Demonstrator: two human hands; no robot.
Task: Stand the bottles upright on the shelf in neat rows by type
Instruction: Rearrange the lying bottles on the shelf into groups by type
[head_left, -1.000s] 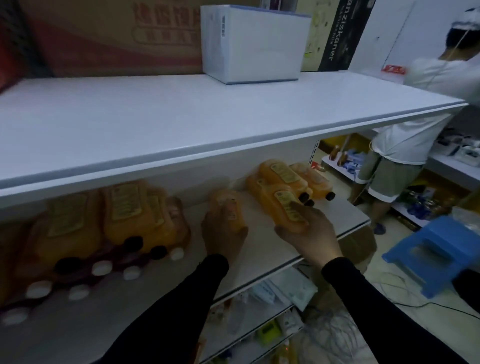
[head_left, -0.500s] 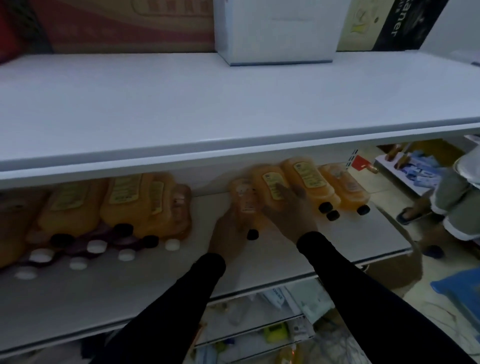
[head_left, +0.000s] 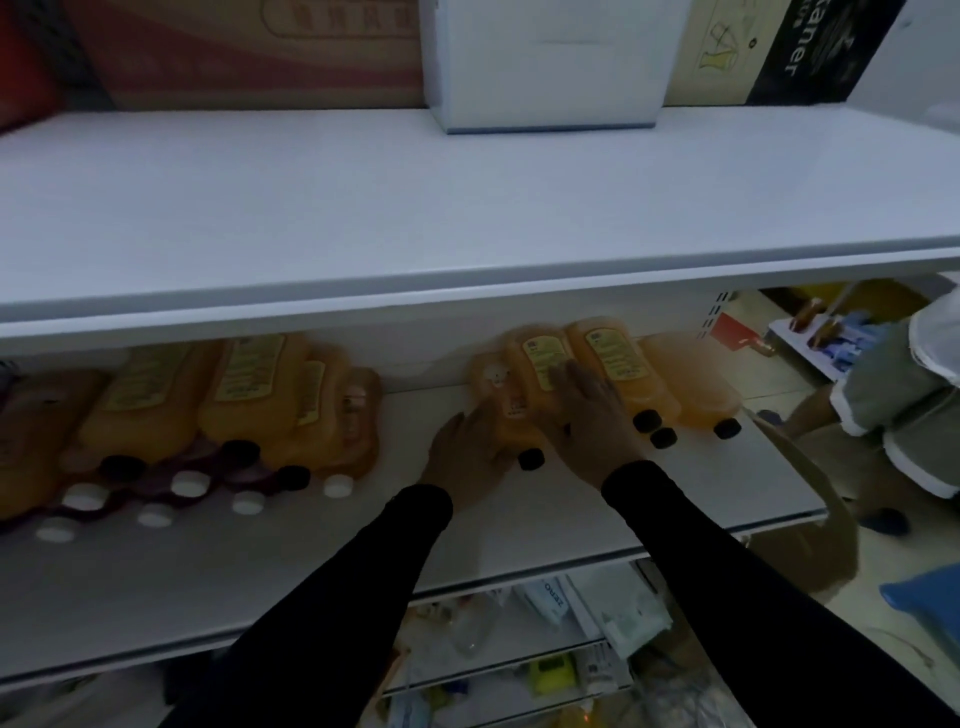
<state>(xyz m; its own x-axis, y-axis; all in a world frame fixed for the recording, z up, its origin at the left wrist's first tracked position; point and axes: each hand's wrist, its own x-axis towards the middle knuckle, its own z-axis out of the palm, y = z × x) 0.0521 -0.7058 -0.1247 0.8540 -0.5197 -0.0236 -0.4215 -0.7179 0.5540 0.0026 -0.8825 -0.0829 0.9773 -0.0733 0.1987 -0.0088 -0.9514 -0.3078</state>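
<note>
Two black-sleeved arms are reaching from six o'clock onto a white shelf. The left hand is cupping the left side of an orange bottle with a black cap, fingers curled against it. The right hand is lying flat, fingers straight, over the neighbouring orange bottle. Two more orange bottles are standing just beside these, toward two o'clock. At nine o'clock a crowded cluster of bottles is standing. A white box is sitting on the shelf above, at twelve o'clock.

Dim, soft-blurred wide-angle view; deep shadow under the brighter top shelf.
</note>
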